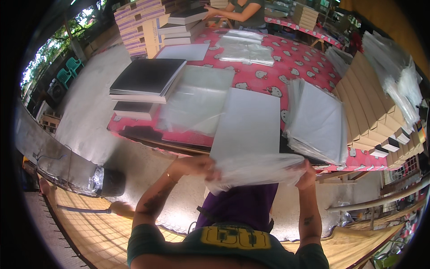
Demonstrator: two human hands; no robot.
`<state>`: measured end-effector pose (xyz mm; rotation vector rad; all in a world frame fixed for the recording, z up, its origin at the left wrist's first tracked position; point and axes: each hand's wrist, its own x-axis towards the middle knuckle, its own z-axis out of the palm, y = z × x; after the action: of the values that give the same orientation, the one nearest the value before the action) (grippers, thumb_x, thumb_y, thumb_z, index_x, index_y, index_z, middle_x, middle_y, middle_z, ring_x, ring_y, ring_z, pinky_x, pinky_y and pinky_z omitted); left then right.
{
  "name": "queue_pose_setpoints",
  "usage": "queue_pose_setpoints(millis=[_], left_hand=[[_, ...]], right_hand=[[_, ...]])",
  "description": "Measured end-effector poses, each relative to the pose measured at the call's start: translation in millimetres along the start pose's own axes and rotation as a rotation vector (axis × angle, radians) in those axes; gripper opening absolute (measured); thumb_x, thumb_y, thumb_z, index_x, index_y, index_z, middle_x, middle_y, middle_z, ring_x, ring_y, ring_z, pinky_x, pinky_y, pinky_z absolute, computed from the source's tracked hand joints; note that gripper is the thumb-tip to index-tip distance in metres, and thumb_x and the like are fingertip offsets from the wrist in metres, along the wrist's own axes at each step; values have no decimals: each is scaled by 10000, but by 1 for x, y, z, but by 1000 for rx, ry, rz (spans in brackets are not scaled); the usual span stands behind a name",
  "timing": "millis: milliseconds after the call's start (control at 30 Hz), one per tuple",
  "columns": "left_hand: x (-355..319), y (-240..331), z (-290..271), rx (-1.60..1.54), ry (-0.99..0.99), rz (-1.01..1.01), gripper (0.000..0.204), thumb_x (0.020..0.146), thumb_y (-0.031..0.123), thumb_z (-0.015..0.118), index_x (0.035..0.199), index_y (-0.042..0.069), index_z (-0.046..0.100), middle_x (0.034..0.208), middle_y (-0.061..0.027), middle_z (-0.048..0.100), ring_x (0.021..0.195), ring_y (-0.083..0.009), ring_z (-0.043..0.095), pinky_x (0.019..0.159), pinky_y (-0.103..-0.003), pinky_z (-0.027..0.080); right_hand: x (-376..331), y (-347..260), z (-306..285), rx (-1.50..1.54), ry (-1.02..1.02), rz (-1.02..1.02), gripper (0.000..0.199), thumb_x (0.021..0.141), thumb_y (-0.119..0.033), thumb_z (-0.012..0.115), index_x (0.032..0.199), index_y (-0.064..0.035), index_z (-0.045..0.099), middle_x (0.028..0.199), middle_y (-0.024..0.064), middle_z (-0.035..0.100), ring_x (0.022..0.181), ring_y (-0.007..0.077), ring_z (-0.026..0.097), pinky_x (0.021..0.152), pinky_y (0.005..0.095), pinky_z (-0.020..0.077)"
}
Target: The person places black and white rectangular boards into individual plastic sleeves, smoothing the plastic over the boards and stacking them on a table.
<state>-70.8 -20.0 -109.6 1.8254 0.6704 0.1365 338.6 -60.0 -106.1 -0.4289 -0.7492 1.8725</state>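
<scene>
A clear plastic bag (257, 169) is stretched between my two hands at the near edge of the table. My left hand (204, 168) is closed on the bag's left side. At its right side, my right hand (306, 175) grips the plastic too. A flat white rectangular sheet or board (251, 119) lies just beyond, its near end behind or inside the bag; I cannot tell which. To its right is a stack of white sheets in clear plastic (317, 121). Flat clear plastic bags (197, 101) lie to the left.
A stack of black-topped thick pads (145, 78) stands on the pink patterned table (291, 58) at left. Brown cardboard boxes (367, 105) lean in a row at right, beside hanging plastic bags (394, 67). Across the table, a person (244, 13) handles a black-topped pad near stacked cartons (141, 27).
</scene>
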Motion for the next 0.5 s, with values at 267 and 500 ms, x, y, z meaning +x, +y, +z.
queue_pose_setpoints(millis=[267, 500], left_hand=[[0, -3, 29, -474, 748, 36, 270, 758, -34, 518, 1014, 32, 574, 821, -63, 603, 794, -126, 575, 718, -273, 470], [30, -24, 98, -389, 1188, -127, 497, 814, -33, 429, 1304, 21, 492, 735, -70, 608, 616, -74, 539, 549, -213, 434]], right_hand=[[-17, 51, -15, -894, 215, 2, 456, 799, -17, 578, 1245, -15, 486, 918, 87, 588, 765, 104, 547, 676, 252, 451], [-15, 101, 18, -1023, 791, -174, 529, 820, 67, 424, 1342, -14, 448, 853, 107, 591, 524, 92, 499, 483, 239, 430]])
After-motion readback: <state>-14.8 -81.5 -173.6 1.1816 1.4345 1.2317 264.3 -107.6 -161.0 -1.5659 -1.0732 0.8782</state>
